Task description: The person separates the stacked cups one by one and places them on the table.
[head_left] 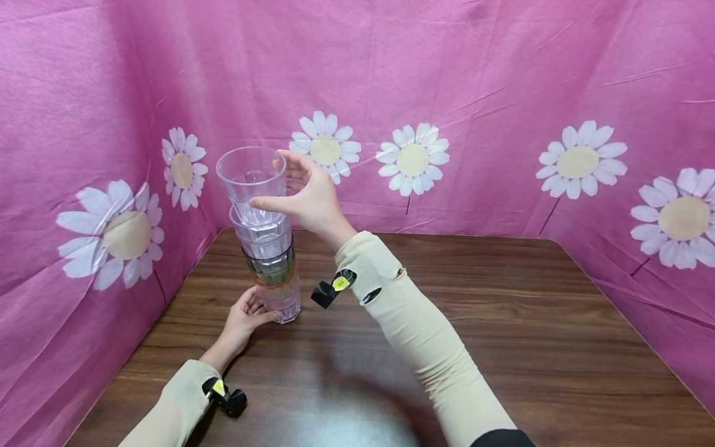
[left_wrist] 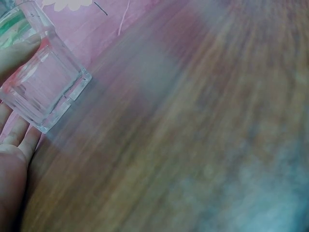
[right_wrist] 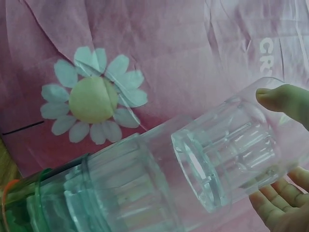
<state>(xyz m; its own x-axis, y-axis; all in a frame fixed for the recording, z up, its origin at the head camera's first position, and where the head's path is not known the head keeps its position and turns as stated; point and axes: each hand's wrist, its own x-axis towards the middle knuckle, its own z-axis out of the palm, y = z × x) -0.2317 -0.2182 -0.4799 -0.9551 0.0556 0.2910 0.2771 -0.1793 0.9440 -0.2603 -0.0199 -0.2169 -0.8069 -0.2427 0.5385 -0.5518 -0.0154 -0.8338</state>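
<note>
A tall stack of nested plastic tumblers (head_left: pixel 267 245) stands upright on the left side of the table. Its upper cups are clear; below them come a dark rim, a green cup and an orange rim, with a clear faceted base (left_wrist: pixel 53 89) at the bottom. My right hand (head_left: pixel 315 197) holds the topmost clear cup (right_wrist: pixel 231 145) between thumb and fingers. That cup rides high, its base just inside the mouth of the clear cup (right_wrist: pixel 130 179) beneath. My left hand (head_left: pixel 242 320) grips the bottom of the stack, thumb in front and fingers behind.
The brown wooden table (head_left: pixel 475 323) stretches away to the right of the stack. Pink cloth (head_left: pixel 480 68) printed with white daisies hangs along the back and both sides, close to the stack on the left.
</note>
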